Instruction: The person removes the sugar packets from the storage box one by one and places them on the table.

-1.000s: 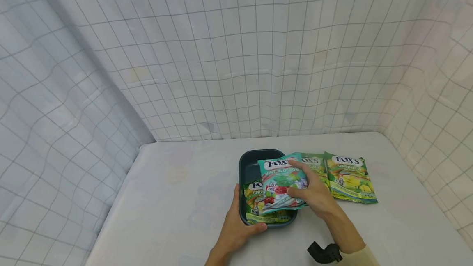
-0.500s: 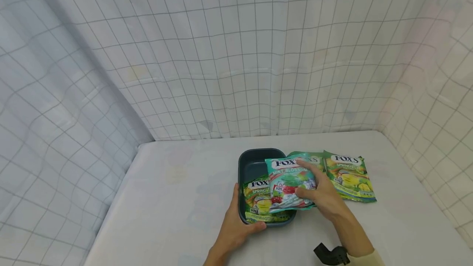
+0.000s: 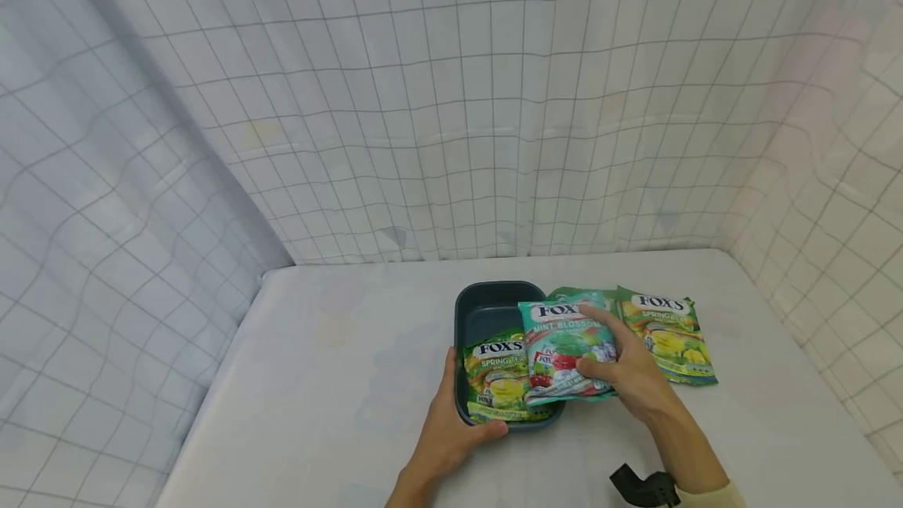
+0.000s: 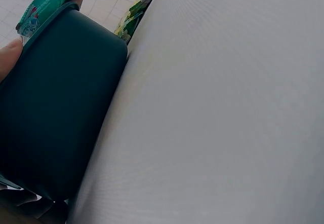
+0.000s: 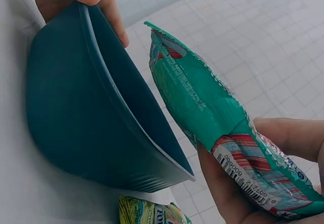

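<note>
A dark teal plastic bin (image 3: 488, 320) stands on the white table, with a green and yellow Fox's Spring Tea candy bag (image 3: 499, 379) lying inside it. My left hand (image 3: 446, 431) holds the bin at its near left corner, fingers along the left wall and thumb over the front rim. In my right hand (image 3: 631, 375) is a turquoise Fox's Mint Blossom candy bag (image 3: 557, 355), gripped by its right side between thumb and fingers. That bag is tilted above the bin's right rim, as the right wrist view shows, and overlaps part of the Spring Tea bag.
Right of the bin, another Spring Tea bag (image 3: 666, 335) lies flat on the table (image 3: 339, 382). Beside it is one more green bag (image 3: 564, 292), mostly hidden behind the Mint Blossom bag and my right hand. A white checked curtain (image 3: 494, 124) encloses the back and sides.
My right hand has moved to the right with the Mint Blossom bag, uncovering more of the Spring Tea bag in the bin. The left hand keeps its hold on the bin.
</note>
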`<state>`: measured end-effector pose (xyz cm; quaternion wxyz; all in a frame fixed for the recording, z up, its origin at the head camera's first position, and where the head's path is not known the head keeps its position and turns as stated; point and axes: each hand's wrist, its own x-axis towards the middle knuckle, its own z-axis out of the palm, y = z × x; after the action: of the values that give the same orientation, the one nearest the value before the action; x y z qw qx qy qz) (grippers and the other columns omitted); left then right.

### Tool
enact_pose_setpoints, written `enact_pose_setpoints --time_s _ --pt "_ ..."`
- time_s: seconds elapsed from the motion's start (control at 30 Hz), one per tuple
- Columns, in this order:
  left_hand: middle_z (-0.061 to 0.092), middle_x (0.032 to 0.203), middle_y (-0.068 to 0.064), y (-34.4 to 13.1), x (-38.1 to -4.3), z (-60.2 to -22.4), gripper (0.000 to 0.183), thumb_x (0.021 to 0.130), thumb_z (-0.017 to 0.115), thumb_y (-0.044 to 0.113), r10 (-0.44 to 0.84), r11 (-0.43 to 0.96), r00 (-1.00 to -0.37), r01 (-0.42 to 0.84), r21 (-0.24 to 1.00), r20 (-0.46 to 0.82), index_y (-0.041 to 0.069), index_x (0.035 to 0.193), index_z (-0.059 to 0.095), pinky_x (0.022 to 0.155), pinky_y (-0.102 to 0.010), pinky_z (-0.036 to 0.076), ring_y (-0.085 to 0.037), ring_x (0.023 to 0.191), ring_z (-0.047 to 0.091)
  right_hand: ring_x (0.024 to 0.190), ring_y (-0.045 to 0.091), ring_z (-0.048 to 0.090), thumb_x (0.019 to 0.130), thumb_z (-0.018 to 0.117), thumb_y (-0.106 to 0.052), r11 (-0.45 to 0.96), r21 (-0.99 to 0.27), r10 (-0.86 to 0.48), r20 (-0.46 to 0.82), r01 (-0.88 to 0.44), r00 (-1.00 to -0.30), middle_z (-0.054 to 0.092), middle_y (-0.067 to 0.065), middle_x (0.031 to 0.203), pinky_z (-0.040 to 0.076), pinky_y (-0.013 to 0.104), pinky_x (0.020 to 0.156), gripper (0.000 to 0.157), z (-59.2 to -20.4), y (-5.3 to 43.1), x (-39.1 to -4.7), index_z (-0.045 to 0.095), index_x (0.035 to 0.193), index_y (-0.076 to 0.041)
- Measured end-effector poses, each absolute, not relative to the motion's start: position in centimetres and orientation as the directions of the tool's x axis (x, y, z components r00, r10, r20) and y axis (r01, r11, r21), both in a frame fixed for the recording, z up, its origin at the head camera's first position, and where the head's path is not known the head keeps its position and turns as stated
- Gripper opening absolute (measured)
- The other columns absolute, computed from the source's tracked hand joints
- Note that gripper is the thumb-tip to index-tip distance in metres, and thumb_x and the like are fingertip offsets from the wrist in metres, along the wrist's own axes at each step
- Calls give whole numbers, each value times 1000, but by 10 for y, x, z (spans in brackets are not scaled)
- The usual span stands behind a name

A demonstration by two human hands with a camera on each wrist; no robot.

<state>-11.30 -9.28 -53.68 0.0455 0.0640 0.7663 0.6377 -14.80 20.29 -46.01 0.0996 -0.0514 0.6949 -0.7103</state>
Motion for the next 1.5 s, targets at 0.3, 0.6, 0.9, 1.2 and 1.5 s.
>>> enact_pose_setpoints --time_s 0.3,0.6,0.9,1.2,1.5 --pt "29 165 -6 -92 -114 -538 134 73 95 33 168 151 -986 42 988 16 13 165 -1 119 -58 23 -26 150 27 120 22 49 87 77 2 19 -998 -176 -63 61 -982 20 20 162 54 25 88 88 -464 215 -145 30 161 -12" --pt "33 163 -5 -92 -113 -538 134 72 95 30 168 147 -985 59 987 34 15 165 0 118 -57 25 -25 148 31 123 12 49 87 75 6 8 -998 -151 -59 59 -987 14 19 165 54 25 89 90 -467 226 -143 28 161 -10" --pt "35 162 -5 -92 -113 -539 133 72 95 28 163 145 -986 64 987 40 15 165 1 117 -57 26 -25 147 33 117 9 54 87 76 5 -8 -997 -140 -76 77 -987 16 22 163 55 25 88 91 -474 235 -139 27 162 -11" --pt "32 163 -5 -92 -112 -539 132 73 95 29 158 164 -987 59 985 33 21 166 1 118 -57 26 -25 148 31 117 6 53 87 73 8 7 -995 -111 -104 104 -988 11 21 165 55 26 88 91 -477 244 -136 26 162 -12" --pt "32 163 -4 -92 -113 -538 133 72 95 31 151 176 -988 48 983 21 16 165 1 118 -58 25 -26 149 30 116 7 56 86 74 8 21 -992 -111 -124 123 -986 17 21 164 55 28 88 93 -487 252 -128 26 163 -14"
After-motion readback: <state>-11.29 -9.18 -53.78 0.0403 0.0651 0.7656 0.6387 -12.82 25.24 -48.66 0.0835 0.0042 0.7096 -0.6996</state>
